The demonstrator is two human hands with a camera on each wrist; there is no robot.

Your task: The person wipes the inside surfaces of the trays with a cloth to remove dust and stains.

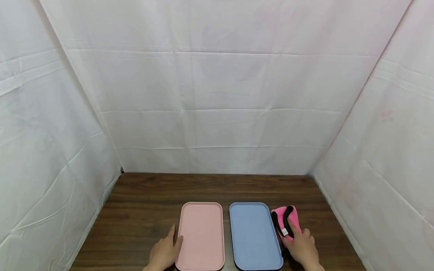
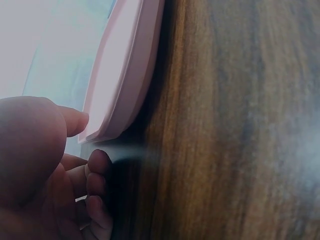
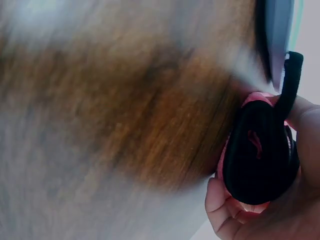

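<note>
A pink rectangular tray (image 1: pixel 200 237) lies lengthwise on the table. At its left edge is my left hand (image 1: pixel 163 253), thumb (image 2: pixel 75 121) at the rim and the other fingers loosely bent beside the tray. To the right lies a blue tray (image 1: pixel 256 237) of similar shape. My right hand (image 1: pixel 303 246) grips a folded pink cloth (image 1: pixel 282 216) with black bands and a small white label, close beside the blue tray's right edge. In the right wrist view, the cloth's rounded black side (image 3: pixel 257 160) faces the camera, fingers curled round it and a black strap standing up.
The dark wooden table (image 1: pixel 145 199) runs back to a white cloth wall (image 1: pixel 217 128). Similar white sheets hang on the left (image 1: pixel 51 150) and right (image 1: pixel 379 158). A narrow grey strip (image 1: pixel 228 241) shows between the trays.
</note>
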